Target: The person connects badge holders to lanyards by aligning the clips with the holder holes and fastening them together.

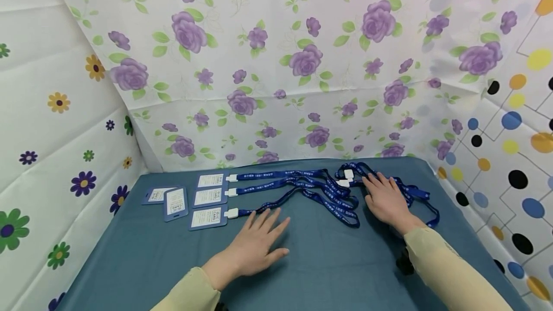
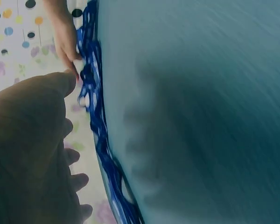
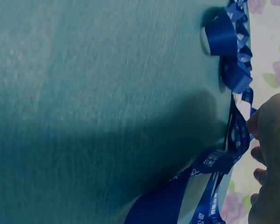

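Note:
Three blue badge holders with white cards, the nearest (image 1: pixel 207 217) among them, lie in a column, joined by white clips to blue printed lanyards (image 1: pixel 308 185) stretching right. My left hand (image 1: pixel 248 251) hovers palm-down with spread fingers just in front of the nearest lanyard, holding nothing; its shadow falls on the cloth in the left wrist view. My right hand (image 1: pixel 384 200) is over a loose heap of blue lanyards (image 1: pixel 410 191) with white clips (image 1: pixel 348 173). Its fingers look straight, its thumb beside a lanyard (image 3: pixel 238 133) in the right wrist view; whether they touch I cannot tell.
Two loose badge holders, one upright (image 1: pixel 185 210) and partly over another (image 1: pixel 149 196), lie left of the column. A blue-green cloth (image 1: pixel 311 268) covers the table. Flower-printed sheeting (image 1: pixel 268 37) stands behind it, with patterned sheets along both sides.

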Demonstrator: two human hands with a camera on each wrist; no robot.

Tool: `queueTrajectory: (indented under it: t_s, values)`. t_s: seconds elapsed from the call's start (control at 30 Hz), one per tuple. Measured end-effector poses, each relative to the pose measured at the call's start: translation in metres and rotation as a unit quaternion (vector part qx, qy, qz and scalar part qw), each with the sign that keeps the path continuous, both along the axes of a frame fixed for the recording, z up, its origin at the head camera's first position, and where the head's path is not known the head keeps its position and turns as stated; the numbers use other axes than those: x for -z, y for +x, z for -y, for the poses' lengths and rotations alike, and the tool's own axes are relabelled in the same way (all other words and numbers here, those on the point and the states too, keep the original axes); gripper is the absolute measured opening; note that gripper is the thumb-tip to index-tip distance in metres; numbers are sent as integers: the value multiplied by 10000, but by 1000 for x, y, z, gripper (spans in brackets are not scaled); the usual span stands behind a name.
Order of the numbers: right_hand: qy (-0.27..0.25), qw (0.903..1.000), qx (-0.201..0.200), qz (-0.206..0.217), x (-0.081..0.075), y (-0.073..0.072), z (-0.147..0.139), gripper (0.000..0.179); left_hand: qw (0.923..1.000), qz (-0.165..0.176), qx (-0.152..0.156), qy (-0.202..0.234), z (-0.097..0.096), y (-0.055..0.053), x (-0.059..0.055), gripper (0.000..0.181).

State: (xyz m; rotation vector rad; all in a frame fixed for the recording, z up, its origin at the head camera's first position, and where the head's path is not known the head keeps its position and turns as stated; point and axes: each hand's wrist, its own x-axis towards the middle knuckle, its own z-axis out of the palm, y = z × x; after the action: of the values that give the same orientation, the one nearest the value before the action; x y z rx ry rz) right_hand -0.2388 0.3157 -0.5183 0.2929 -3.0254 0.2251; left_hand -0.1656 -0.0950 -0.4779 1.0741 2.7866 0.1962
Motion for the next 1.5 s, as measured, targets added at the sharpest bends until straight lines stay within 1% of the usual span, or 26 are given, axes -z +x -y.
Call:
queueTrajectory:
  t_s: [0.17,0.33,0.43,0.57,0.67,0.83,0.93,1.07,1.17,1.37,1.5]
  values:
    - [192,9995,-180,-170,2,-4,-3,54,9991,-127,366,-144,-35,-1,2,72]
    - [411,9978,-454,-259,5,-11,0,54,9981,-101,585,-187,-70,-5,6,71]
    - [509,9971,-516,-237,6,-13,1,53,9978,-85,598,-256,-87,-9,8,71]
    - [645,9965,-494,-210,8,-15,1,52,9978,-94,498,-417,-111,-12,10,73]
    - [645,9966,-481,-154,9,-14,1,50,9979,-38,447,-458,-129,-13,12,73]
    - [527,9975,-447,130,12,-12,1,49,9976,99,506,-465,-152,-11,14,72]
    - [455,9980,-412,179,15,-9,1,50,9969,157,551,-539,-159,-9,15,72]
    - [331,9985,-414,140,19,-2,-2,49,9965,230,572,-568,-162,-6,17,72]
    - [193,9987,-442,161,20,5,-7,49,9964,286,580,-543,-160,-5,18,71]
    - [-306,9980,-445,327,19,21,-22,48,9962,331,601,-534,-158,-4,20,71]
    - [-465,9972,-505,296,20,34,-32,47,9956,314,671,-581,-158,-2,22,71]
